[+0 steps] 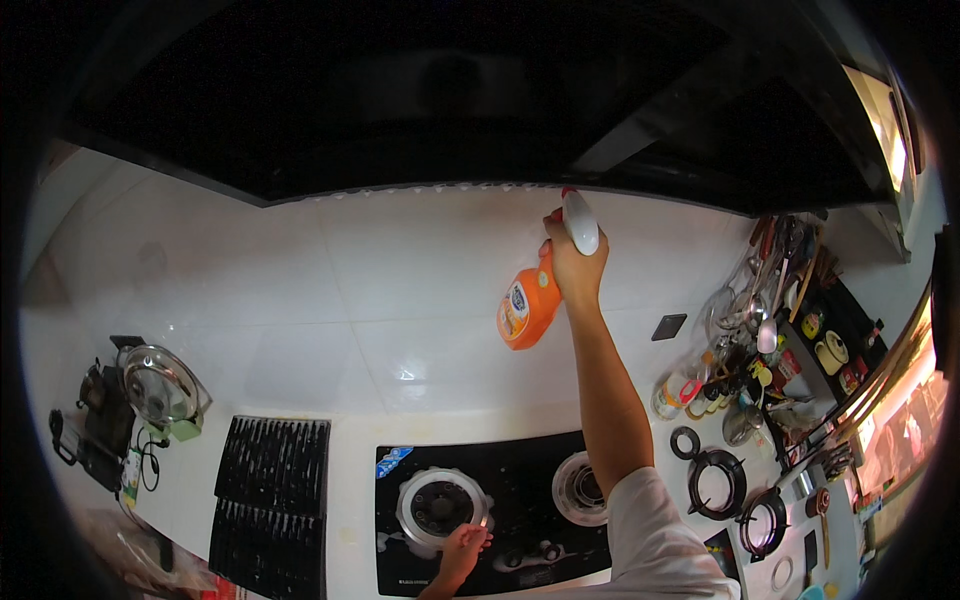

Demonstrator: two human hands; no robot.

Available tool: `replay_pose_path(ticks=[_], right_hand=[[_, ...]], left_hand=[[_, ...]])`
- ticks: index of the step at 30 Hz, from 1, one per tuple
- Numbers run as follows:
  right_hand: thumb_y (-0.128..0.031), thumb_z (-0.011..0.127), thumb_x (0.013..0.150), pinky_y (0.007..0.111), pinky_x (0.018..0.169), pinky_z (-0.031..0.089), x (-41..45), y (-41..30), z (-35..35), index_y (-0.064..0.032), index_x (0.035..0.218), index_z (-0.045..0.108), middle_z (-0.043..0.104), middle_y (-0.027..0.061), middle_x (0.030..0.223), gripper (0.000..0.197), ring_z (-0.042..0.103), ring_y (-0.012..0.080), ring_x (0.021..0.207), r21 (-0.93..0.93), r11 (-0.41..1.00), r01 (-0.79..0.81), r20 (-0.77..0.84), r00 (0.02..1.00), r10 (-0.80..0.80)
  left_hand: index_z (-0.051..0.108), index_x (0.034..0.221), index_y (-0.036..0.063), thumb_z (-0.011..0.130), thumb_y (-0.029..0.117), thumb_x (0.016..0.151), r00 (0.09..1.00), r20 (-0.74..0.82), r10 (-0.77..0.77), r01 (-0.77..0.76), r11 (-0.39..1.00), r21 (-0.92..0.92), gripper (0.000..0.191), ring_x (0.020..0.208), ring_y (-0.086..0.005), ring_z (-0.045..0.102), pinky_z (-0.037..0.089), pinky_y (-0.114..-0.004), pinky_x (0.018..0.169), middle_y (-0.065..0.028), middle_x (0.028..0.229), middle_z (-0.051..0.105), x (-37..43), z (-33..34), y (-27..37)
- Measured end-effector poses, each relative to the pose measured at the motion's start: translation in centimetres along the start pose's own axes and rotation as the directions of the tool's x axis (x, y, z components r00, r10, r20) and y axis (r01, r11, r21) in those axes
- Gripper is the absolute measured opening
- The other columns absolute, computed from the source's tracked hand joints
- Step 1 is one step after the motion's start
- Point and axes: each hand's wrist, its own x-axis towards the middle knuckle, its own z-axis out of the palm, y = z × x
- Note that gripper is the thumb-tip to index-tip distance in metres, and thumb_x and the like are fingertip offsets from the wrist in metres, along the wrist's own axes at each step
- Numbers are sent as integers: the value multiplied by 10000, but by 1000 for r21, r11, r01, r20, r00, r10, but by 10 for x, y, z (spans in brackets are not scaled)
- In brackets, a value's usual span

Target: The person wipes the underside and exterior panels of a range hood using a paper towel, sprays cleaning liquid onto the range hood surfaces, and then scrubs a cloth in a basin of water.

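My right hand (581, 262) is raised high before the white tiled wall, closed around the neck of an orange spray bottle (531, 306) with a white trigger head (580, 222). The red nozzle sits close to the lower edge of a black range hood (360, 161), where white foam drops hang in a row. Low down, my left hand (466, 546) hovers over or beside the left burner (441, 508) of a black glass gas cooktop (517, 480), fingers partly curled, holding nothing visible. White foam lies around that burner and near the knobs.
Two black ridged filter panels (271, 469) with white foam lie left of the cooktop. A glass lid (159, 384) stands farther left. On the right are black pan supports (717, 484), a jar (675, 395) and hanging utensils (766, 334). The right burner (581, 487) is partly behind my arm.
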Motion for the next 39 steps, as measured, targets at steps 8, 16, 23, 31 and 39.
replay_pose_path(ticks=[8,16,23,31,39], right_hand=[[-124,613,804,291,520,471,3,-4,-21,-3,913,624,633,68,752,163,582,144,543,49,998,-36,41,999,34],[-77,592,798,298,527,476,10,-6,-51,11,919,614,649,80,813,151,584,143,549,94,996,9,83,996,-17],[-72,583,805,299,533,480,19,-7,-75,18,910,608,659,92,870,140,588,148,555,91,996,20,103,994,-29],[-79,580,785,307,545,485,31,-12,-100,15,942,624,663,87,841,188,602,153,578,82,997,-1,78,997,-5],[-86,603,784,308,517,480,48,-8,-130,16,918,637,656,83,817,172,594,161,539,90,996,-18,72,997,11]], left_hand=[[603,1094,-6,616,183,974,999,47,28,-25,998,-63,224,830,-145,665,517,-263,736,-107,967,704,17,24,-58],[606,1081,1,613,179,977,999,-6,-41,41,999,19,206,829,-148,665,519,-263,737,-103,968,704,17,56,-23],[611,1068,1,604,160,982,1000,3,18,-18,1000,10,181,824,-144,661,522,-263,749,-94,959,702,8,86,-11],[652,994,46,612,246,957,996,-26,80,-78,994,77,208,776,-116,637,503,-263,676,-49,900,700,-10,111,-11],[619,1080,-8,603,168,985,998,15,56,-56,998,16,201,795,-128,666,515,-247,714,-103,960,711,25,121,-66]])
